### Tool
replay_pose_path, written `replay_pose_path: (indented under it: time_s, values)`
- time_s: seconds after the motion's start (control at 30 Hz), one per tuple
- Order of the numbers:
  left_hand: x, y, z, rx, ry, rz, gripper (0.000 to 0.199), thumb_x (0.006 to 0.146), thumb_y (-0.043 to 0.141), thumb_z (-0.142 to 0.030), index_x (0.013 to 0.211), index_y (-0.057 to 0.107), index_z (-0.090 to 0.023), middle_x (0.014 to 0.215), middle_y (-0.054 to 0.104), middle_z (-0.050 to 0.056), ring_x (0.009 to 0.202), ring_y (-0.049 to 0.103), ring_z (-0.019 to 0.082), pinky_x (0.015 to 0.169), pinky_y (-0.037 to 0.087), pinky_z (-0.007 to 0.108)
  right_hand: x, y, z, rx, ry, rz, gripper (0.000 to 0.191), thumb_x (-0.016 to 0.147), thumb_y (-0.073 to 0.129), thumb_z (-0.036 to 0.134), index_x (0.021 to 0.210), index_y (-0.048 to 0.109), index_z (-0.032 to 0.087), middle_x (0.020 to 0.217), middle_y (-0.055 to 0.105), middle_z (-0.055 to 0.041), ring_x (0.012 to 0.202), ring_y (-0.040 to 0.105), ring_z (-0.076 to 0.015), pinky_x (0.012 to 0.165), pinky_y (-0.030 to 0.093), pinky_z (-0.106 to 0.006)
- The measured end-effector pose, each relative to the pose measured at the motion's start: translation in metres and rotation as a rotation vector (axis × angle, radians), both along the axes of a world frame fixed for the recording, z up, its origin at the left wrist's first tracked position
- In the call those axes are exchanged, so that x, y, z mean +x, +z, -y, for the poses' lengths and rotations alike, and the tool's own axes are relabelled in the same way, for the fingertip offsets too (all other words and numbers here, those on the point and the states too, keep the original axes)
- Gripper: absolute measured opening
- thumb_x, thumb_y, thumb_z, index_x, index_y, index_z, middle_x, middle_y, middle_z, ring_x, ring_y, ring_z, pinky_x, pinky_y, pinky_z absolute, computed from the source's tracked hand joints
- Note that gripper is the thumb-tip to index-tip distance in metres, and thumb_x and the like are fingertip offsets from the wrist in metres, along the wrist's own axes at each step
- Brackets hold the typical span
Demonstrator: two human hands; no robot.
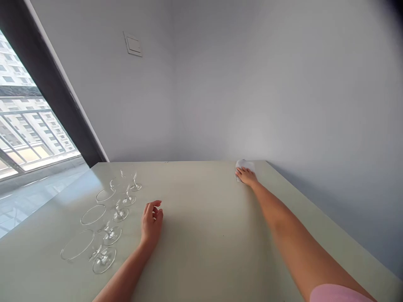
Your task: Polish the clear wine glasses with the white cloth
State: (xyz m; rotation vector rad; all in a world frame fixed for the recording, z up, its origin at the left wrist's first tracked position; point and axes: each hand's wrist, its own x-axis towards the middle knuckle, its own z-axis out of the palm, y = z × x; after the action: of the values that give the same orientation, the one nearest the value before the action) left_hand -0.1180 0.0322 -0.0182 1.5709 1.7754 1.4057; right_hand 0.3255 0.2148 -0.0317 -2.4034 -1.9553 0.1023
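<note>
My right hand (247, 176) lies with its fingers spread on a crumpled white cloth (241, 163) near the far right corner of the pale tabletop (201, 251). The palm side is out of sight. My left hand (152, 222) holds nothing; its fingers are loosely curled and apart, low over the table left of the middle. Left of that hand, several clear stemmed glasses (104, 260) run in a line toward the far edge, their round bases on the table. Their thin outlines make the farther ones hard to make out.
Grey walls (283, 84) meet in a corner behind the table, and one runs along its right side. A light switch (134, 45) is on the wall. At the left, a dark-framed window (53, 63) looks onto a railing and buildings, beside a shiny tiled floor (37, 197).
</note>
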Motion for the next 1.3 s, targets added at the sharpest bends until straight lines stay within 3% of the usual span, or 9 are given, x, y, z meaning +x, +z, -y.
replay_pose_path:
  time_s: [0.2, 0.43, 0.63, 0.8, 0.9, 1.0, 1.1, 1.2, 1.3]
  values:
    - [-0.002, -0.003, -0.004, -0.004, 0.008, 0.043, 0.021, 0.072, 0.045, -0.028, 0.091, 0.053, -0.022, 0.091, 0.054, 0.002, 0.07, 0.05, 0.013, 0.06, 0.042, 0.025, 0.098, -0.005, 0.071, 0.005, -0.189, 0.052, 0.058, 0.085, 0.014, 0.053, 0.134, 0.029, 0.026, 0.143, 0.023, -0.0059, 0.127, 0.025, -0.0301, 0.098, 0.025, -0.049]
    - [-0.003, 0.0, -0.004, -0.042, 0.056, 0.141, 0.027, 0.07, 0.047, -0.029, 0.096, 0.051, -0.023, 0.09, 0.055, 0.0, 0.068, 0.05, 0.012, 0.059, 0.04, 0.024, 0.122, -0.017, 0.162, 0.047, -0.177, 0.076, 0.058, 0.086, 0.013, 0.053, 0.135, 0.029, 0.027, 0.143, 0.024, -0.0046, 0.128, 0.024, -0.0286, 0.1, 0.026, -0.049]
    - [0.0, 0.001, -0.002, -0.053, 0.02, 0.254, 0.033, 0.068, 0.049, -0.029, 0.101, 0.048, -0.023, 0.09, 0.054, 0.001, 0.067, 0.049, 0.011, 0.055, 0.04, 0.023, 0.066, -0.02, 0.248, 0.067, 0.06, 0.035, 0.058, 0.085, 0.018, 0.053, 0.134, 0.032, 0.025, 0.143, 0.022, -0.0035, 0.131, 0.017, -0.0266, 0.104, 0.021, -0.045]
    - [0.001, -0.003, -0.006, -0.086, 0.039, 0.286, 0.035, 0.067, 0.05, -0.027, 0.102, 0.047, -0.023, 0.089, 0.055, 0.0, 0.066, 0.049, 0.01, 0.056, 0.039, 0.023, -0.027, -0.004, 0.316, 0.038, 0.354, -0.113, 0.051, 0.086, 0.026, 0.05, 0.135, 0.026, 0.034, 0.143, 0.016, 0.004, 0.132, 0.012, -0.0246, 0.106, 0.016, -0.049]
    - [0.001, -0.005, -0.008, -0.092, 0.045, 0.284, 0.035, 0.068, 0.049, -0.028, 0.103, 0.047, -0.024, 0.09, 0.055, -0.001, 0.065, 0.048, 0.009, 0.057, 0.039, 0.023, -0.092, 0.014, 0.344, -0.037, 0.662, -0.227, 0.049, 0.088, 0.027, 0.045, 0.136, 0.016, 0.039, 0.144, 0.012, 0.0073, 0.133, 0.007, -0.0233, 0.107, 0.013, -0.05]
    - [0.0, -0.007, -0.007, -0.101, 0.042, 0.284, 0.035, 0.068, 0.05, -0.028, 0.102, 0.047, -0.024, 0.091, 0.055, -0.001, 0.064, 0.049, 0.009, 0.057, 0.039, 0.023, -0.145, 0.033, 0.353, -0.117, 0.984, -0.337, 0.054, 0.086, 0.033, 0.049, 0.136, 0.016, 0.038, 0.144, 0.01, 0.006, 0.133, 0.003, -0.0245, 0.107, 0.013, -0.049]
    - [-0.001, -0.008, -0.007, -0.092, 0.054, 0.287, 0.035, 0.068, 0.049, -0.028, 0.103, 0.047, -0.023, 0.09, 0.055, 0.0, 0.065, 0.049, 0.009, 0.057, 0.04, 0.023, -0.177, 0.042, 0.335, -0.138, 1.148, -0.401, 0.051, 0.087, 0.034, 0.048, 0.135, 0.02, 0.037, 0.144, 0.014, 0.0052, 0.133, 0.005, -0.0223, 0.107, 0.011, -0.046]
    - [-0.002, -0.008, -0.007, -0.079, 0.063, 0.285, 0.035, 0.068, 0.049, -0.027, 0.102, 0.048, -0.022, 0.089, 0.055, 0.0, 0.064, 0.049, 0.01, 0.057, 0.04, 0.023, -0.194, 0.037, 0.293, -0.12, 1.216, -0.392, 0.047, 0.088, 0.033, 0.046, 0.134, 0.026, 0.036, 0.144, 0.018, 0.005, 0.133, 0.006, -0.0206, 0.108, 0.009, -0.043]
    - [-0.004, -0.009, -0.008, -0.077, 0.062, 0.28, 0.033, 0.068, 0.05, -0.027, 0.101, 0.049, -0.022, 0.088, 0.055, 0.0, 0.065, 0.049, 0.01, 0.057, 0.04, 0.023, -0.201, 0.026, 0.24, -0.094, 1.154, -0.327, 0.047, 0.088, 0.03, 0.047, 0.133, 0.029, 0.035, 0.143, 0.02, 0.0045, 0.133, 0.007, -0.0194, 0.107, 0.008, -0.04]
